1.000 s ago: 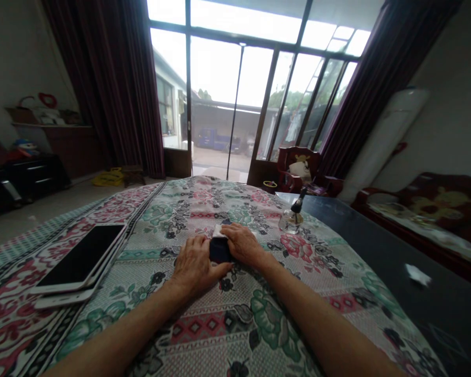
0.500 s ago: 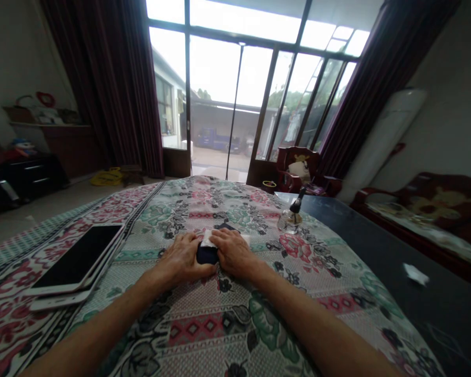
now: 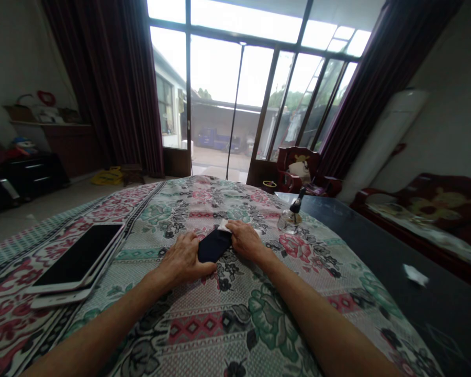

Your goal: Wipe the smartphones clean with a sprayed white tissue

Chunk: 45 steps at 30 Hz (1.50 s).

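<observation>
A flat, dark blue phone (image 3: pixel 214 246) lies slantwise on the flowered tablecloth (image 3: pixel 204 293). My left hand (image 3: pixel 184 256) grips its left end, with the thumb along the near edge and the fingers at the far side. At the opposite end, my right hand (image 3: pixel 244 240) presses a folded white tissue (image 3: pixel 223 225) against the phone; part of the tissue sticks out past the fingers. The right hand covers that end of the phone.
Several phones or tablets (image 3: pixel 78 256) are stacked at the left. A clear bottle with a black spray top (image 3: pixel 292 217) stands to the right. Beyond it, a dark table (image 3: pixel 377 251) holds a crumpled white tissue (image 3: pixel 416 275). Glass doors (image 3: pixel 215 104) stand ahead.
My right hand has slid right and slightly away along the phone with the tissue, uncovering more of the dark surface. The left hand has stayed in place.
</observation>
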Each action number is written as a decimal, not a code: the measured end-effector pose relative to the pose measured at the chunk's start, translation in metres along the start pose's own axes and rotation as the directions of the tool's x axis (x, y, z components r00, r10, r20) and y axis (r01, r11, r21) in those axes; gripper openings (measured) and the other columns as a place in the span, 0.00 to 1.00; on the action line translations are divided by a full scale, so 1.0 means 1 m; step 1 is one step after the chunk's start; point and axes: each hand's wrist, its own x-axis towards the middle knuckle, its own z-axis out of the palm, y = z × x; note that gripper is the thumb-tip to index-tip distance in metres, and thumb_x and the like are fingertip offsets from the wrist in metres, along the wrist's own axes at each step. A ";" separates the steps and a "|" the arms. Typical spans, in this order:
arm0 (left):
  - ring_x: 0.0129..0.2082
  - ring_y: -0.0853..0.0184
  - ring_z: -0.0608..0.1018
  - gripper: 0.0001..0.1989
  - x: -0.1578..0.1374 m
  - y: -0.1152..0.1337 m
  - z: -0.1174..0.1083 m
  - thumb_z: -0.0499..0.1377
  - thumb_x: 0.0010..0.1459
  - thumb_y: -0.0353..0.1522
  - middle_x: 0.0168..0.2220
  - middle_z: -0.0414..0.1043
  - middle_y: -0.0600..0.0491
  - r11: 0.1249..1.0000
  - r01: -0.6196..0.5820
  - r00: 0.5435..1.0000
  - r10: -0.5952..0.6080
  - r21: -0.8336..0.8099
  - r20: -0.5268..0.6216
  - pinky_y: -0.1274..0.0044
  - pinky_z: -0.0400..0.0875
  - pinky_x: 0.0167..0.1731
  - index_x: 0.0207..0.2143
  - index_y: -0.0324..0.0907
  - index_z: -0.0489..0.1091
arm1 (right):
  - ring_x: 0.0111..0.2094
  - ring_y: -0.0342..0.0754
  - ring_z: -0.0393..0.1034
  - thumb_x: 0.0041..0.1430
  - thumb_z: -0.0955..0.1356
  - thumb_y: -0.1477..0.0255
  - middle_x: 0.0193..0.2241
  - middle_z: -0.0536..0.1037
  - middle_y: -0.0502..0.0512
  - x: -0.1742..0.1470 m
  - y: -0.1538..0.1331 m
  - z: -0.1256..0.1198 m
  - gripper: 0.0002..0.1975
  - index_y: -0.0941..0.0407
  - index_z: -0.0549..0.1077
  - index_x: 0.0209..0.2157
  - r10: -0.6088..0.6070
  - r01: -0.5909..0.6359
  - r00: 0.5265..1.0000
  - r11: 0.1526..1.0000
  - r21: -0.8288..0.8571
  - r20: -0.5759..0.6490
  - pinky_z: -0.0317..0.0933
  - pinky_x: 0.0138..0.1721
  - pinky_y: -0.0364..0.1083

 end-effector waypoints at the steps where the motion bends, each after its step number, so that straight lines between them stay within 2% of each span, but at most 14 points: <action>1: 0.48 0.51 0.67 0.27 0.000 -0.001 0.000 0.62 0.43 0.47 0.47 0.67 0.44 1.000 0.001 1.000 -0.001 -0.002 0.001 0.63 0.63 0.50 0.43 0.42 0.70 | 0.48 0.51 0.65 0.59 0.59 0.82 0.47 0.74 0.56 -0.001 -0.002 0.001 0.13 0.54 0.70 0.40 -0.023 0.023 1.000 1.000 -0.002 -0.004 0.57 0.47 0.49; 7: 0.46 0.53 0.69 0.28 0.003 -0.008 0.000 0.62 0.42 0.51 0.43 0.68 0.46 1.000 -0.012 0.999 0.013 -0.012 0.029 0.65 0.64 0.48 0.40 0.42 0.70 | 0.48 0.52 0.64 0.58 0.61 0.80 0.50 0.73 0.55 -0.006 -0.028 0.006 0.14 0.53 0.70 0.44 -0.216 0.216 0.976 0.976 0.030 -0.012 0.58 0.48 0.50; 10: 0.45 0.53 0.69 0.29 0.003 -0.011 -0.001 0.62 0.42 0.52 0.43 0.68 0.45 1.000 -0.026 0.999 0.026 0.004 0.024 0.65 0.65 0.47 0.39 0.40 0.70 | 0.48 0.51 0.64 0.58 0.62 0.79 0.50 0.73 0.54 -0.006 -0.034 0.008 0.15 0.53 0.70 0.45 -0.259 0.259 0.966 0.965 0.030 -0.012 0.58 0.48 0.50; 15: 0.46 0.54 0.69 0.31 0.000 -0.011 0.000 0.63 0.41 0.53 0.44 0.67 0.45 0.998 -0.055 0.998 0.054 -0.010 -0.027 0.65 0.64 0.50 0.42 0.40 0.69 | 0.49 0.51 0.64 0.58 0.61 0.81 0.51 0.73 0.54 0.001 -0.022 0.008 0.16 0.52 0.70 0.45 -0.166 0.166 0.986 0.986 0.024 -0.013 0.59 0.48 0.49; 23: 0.45 0.54 0.69 0.30 0.001 -0.012 0.000 0.63 0.41 0.52 0.43 0.68 0.45 0.997 -0.073 0.997 0.072 -0.031 -0.041 0.64 0.64 0.49 0.41 0.40 0.70 | 0.48 0.49 0.66 0.58 0.59 0.83 0.46 0.75 0.56 0.007 -0.002 0.004 0.14 0.54 0.70 0.40 0.012 -0.012 1.000 0.999 0.030 -0.008 0.58 0.46 0.47; 27: 0.45 0.54 0.69 0.31 0.001 -0.014 0.003 0.63 0.42 0.53 0.43 0.68 0.44 0.996 -0.082 0.996 0.081 -0.018 -0.040 0.64 0.65 0.49 0.41 0.39 0.70 | 0.47 0.50 0.66 0.58 0.60 0.82 0.44 0.75 0.56 0.002 -0.007 0.004 0.14 0.54 0.71 0.39 -0.053 0.053 0.998 0.998 0.014 -0.017 0.58 0.46 0.47; 31: 0.46 0.53 0.69 0.31 0.001 -0.014 0.004 0.63 0.42 0.52 0.43 0.68 0.45 0.996 -0.084 0.995 0.083 -0.014 -0.051 0.64 0.65 0.49 0.42 0.39 0.70 | 0.48 0.50 0.64 0.57 0.60 0.82 0.47 0.75 0.55 0.001 -0.020 0.009 0.15 0.54 0.71 0.42 -0.197 0.198 0.980 0.979 0.040 -0.032 0.58 0.47 0.48; 33: 0.46 0.53 0.69 0.31 0.000 -0.014 0.004 0.63 0.41 0.52 0.43 0.68 0.45 0.997 -0.080 0.995 0.079 -0.018 -0.056 0.64 0.65 0.49 0.41 0.39 0.70 | 0.49 0.50 0.64 0.57 0.60 0.82 0.49 0.74 0.54 0.002 -0.025 0.011 0.16 0.54 0.70 0.44 -0.228 0.230 0.973 0.971 0.060 -0.036 0.58 0.48 0.48; 35: 0.46 0.53 0.69 0.30 0.000 -0.013 0.003 0.63 0.41 0.51 0.44 0.68 0.45 0.996 -0.081 0.995 0.080 -0.023 -0.062 0.64 0.65 0.50 0.41 0.40 0.70 | 0.50 0.50 0.63 0.57 0.60 0.82 0.50 0.74 0.54 0.005 -0.025 0.013 0.17 0.54 0.70 0.45 -0.222 0.224 0.974 0.972 0.069 -0.035 0.57 0.49 0.49; 45: 0.44 0.52 0.70 0.30 -0.002 -0.013 0.008 0.65 0.41 0.49 0.41 0.67 0.44 0.995 -0.099 0.987 0.095 -0.029 -0.128 0.63 0.66 0.48 0.41 0.36 0.70 | 0.53 0.48 0.62 0.57 0.58 0.82 0.53 0.72 0.56 0.011 0.000 0.011 0.19 0.55 0.71 0.47 -0.031 0.034 0.999 0.990 0.133 -0.025 0.54 0.52 0.46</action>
